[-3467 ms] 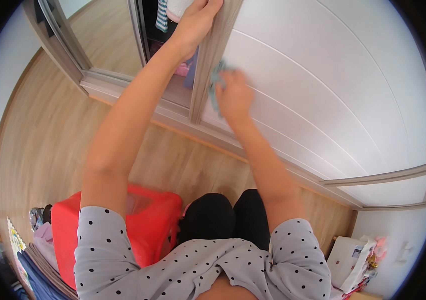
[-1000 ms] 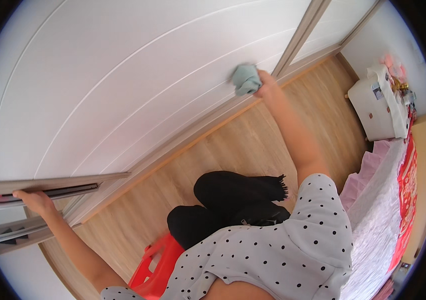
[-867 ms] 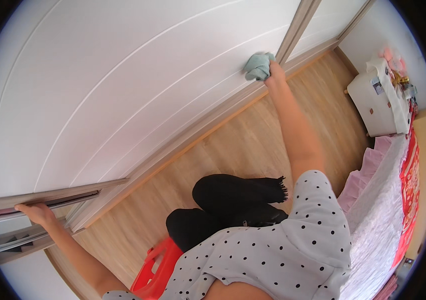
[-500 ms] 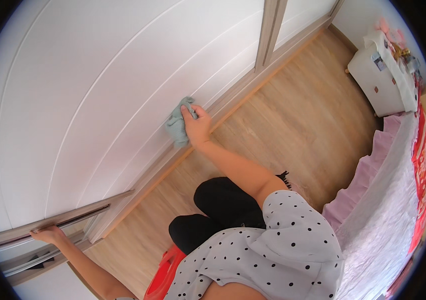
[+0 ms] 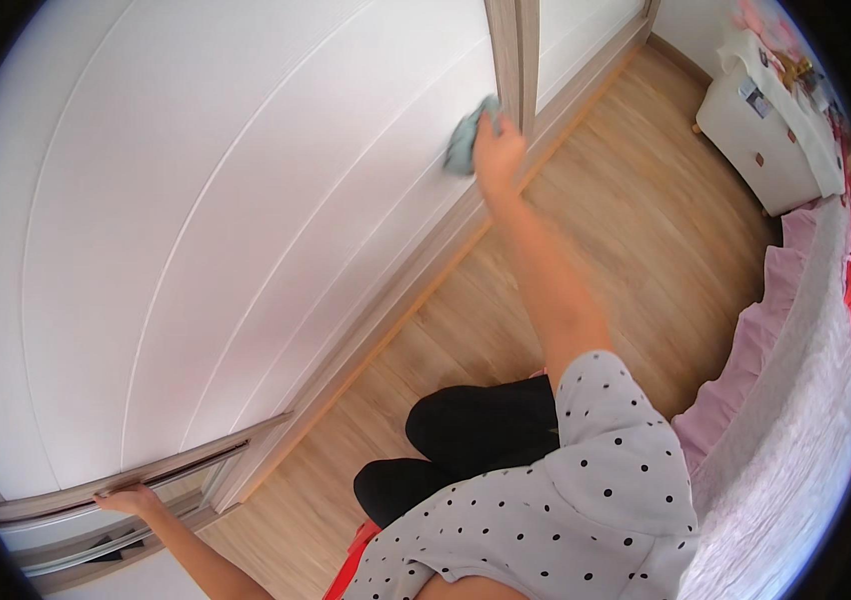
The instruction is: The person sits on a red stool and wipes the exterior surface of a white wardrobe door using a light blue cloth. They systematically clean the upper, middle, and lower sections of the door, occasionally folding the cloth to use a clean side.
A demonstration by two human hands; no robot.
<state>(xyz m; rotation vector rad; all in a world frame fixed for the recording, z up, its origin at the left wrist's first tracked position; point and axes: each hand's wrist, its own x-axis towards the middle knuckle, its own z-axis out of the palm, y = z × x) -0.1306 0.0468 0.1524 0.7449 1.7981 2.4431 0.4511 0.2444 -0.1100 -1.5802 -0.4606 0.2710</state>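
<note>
A grey-green cloth [image 5: 465, 143] is pressed against the white sliding wardrobe door [image 5: 246, 200], low down and close to the wood-coloured upright frame [image 5: 514, 70]. My right hand [image 5: 501, 158] is closed on it, the arm stretched far forward. At the lower left, my left hand [image 5: 131, 499] grips the wood-coloured edge [image 5: 76, 500] of the door, beside the gap with its metal rails. Its fingertips go partly out of sight behind that edge.
Wood flooring [image 5: 636, 200] runs along the door's bottom track. A white cabinet [image 5: 756, 140] with things on top stands at the far right. Nearer is a bed with a pink ruffled skirt [image 5: 746, 340] and pale cover [image 5: 776, 470]. A red plastic object [image 5: 351, 565] shows beside my knees.
My right hand has slid the cloth forward and right along the door, up to the upright frame. The left hand stays on the door edge. The whole view has shifted slightly.
</note>
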